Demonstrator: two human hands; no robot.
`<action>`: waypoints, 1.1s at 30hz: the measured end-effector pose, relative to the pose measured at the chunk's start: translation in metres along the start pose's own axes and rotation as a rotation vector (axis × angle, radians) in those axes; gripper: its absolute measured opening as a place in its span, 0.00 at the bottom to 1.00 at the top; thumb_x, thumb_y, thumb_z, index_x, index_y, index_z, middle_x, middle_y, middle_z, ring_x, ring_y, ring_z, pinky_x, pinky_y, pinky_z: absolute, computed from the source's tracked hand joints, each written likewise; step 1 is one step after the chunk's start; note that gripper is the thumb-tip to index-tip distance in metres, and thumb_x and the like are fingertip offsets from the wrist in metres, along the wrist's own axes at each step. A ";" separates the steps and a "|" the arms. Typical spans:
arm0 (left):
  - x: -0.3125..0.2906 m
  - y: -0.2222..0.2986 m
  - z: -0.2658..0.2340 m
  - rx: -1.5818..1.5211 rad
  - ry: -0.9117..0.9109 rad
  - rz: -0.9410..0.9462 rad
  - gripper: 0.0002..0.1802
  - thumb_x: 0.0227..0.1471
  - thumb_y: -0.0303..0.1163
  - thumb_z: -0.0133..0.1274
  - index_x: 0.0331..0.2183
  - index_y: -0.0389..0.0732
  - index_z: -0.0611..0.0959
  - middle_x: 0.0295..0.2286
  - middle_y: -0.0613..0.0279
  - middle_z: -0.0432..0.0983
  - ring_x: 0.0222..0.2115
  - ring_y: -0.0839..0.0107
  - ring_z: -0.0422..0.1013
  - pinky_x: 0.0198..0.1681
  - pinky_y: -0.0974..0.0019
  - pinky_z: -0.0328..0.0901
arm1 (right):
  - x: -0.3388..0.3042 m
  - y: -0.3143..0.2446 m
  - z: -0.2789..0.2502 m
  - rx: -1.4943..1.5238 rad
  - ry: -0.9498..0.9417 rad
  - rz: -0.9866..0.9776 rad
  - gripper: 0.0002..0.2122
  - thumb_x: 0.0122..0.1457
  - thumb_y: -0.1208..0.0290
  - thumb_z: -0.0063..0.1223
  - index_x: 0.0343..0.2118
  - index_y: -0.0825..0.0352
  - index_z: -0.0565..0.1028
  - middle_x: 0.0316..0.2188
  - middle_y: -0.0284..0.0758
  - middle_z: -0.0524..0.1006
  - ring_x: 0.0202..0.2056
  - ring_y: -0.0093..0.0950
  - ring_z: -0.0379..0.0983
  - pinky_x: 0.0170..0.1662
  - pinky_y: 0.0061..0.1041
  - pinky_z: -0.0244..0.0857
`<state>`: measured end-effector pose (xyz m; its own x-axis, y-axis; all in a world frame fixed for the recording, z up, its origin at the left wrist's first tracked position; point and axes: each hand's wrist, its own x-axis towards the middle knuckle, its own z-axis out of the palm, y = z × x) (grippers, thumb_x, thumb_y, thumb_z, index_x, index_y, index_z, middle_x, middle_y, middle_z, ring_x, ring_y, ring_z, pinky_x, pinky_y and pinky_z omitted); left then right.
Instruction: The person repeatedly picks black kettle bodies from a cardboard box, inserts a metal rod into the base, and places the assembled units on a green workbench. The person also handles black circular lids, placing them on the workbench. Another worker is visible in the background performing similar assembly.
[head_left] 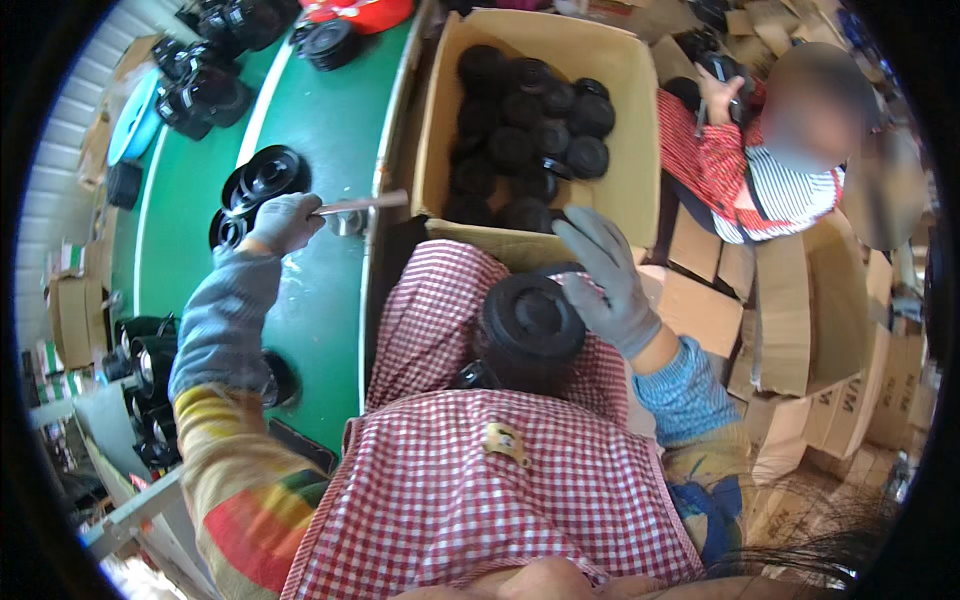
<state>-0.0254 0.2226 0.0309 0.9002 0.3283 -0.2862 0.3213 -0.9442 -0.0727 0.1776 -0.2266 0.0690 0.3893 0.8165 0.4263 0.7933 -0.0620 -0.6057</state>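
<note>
- Nearest to me is the person's red-and-white checked cloth apron point(500, 500), with a small yellowish figure patch point(507, 443) on its front.
- On the person's lap, between the two arms, sits a round black pot-like vessel point(533, 330) with raised rings on the side that faces upward.
- The right hand point(605, 285), in a grey glove, is raised just beside this vessel, at its right. Its long fingers are stretched and lie rather close together, while the thumb stands apart, toward the vessel's rim; whether it touches, I cannot tell.
- The left hand point(285, 222), in a grey glove too, is over the table at the person's left. Its fingers are bent and pressed around one end of a thin, flat, pale brownish strip point(365, 203), which points to the right, past the table edge.
- Under and behind this hand is a long green flat-topped table point(325, 330). On it, near the glove, are black round lid-like discs point(272, 172) and a small shiny metal cup point(347, 222).
- Beyond the knees stands a brown cardboard box point(640, 150), holding many black round pieces point(530, 125).
- Farther, at the right, a co-worker in a red patterned sleeve point(722, 150) has one hand point(718, 97) at a dark object.
- At the far left, a light-blue basin point(132, 118) leans near black vessels.
</note>
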 end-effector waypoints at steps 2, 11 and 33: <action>-0.010 0.039 -0.052 -0.165 0.085 0.093 0.11 0.54 0.39 0.57 0.34 0.42 0.85 0.26 0.52 0.80 0.30 0.51 0.78 0.36 0.50 0.71 | 0.022 -0.011 -0.015 -0.294 -0.017 -0.137 0.28 0.61 0.54 0.55 0.61 0.62 0.72 0.63 0.44 0.67 0.64 0.48 0.61 0.66 0.46 0.54; -0.029 0.199 -0.141 -0.669 -0.126 0.598 0.17 0.57 0.40 0.57 0.41 0.36 0.82 0.31 0.45 0.79 0.32 0.50 0.77 0.37 0.55 0.70 | 0.039 -0.021 -0.062 -0.146 -0.503 0.066 0.25 0.63 0.54 0.53 0.62 0.52 0.71 0.37 0.41 0.81 0.39 0.43 0.79 0.42 0.39 0.72; 0.021 0.244 -0.085 -0.732 -0.320 0.650 0.19 0.60 0.43 0.50 0.40 0.39 0.86 0.31 0.46 0.81 0.35 0.48 0.78 0.41 0.50 0.71 | -0.011 0.003 -0.035 -0.203 -0.211 -0.101 0.32 0.64 0.48 0.48 0.68 0.59 0.61 0.63 0.48 0.65 0.63 0.45 0.61 0.64 0.47 0.54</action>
<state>0.0967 0.0018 0.0885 0.8780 -0.3635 -0.3114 -0.0026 -0.6542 0.7563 0.1926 -0.2561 0.0860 0.2149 0.9243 0.3154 0.9087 -0.0709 -0.4114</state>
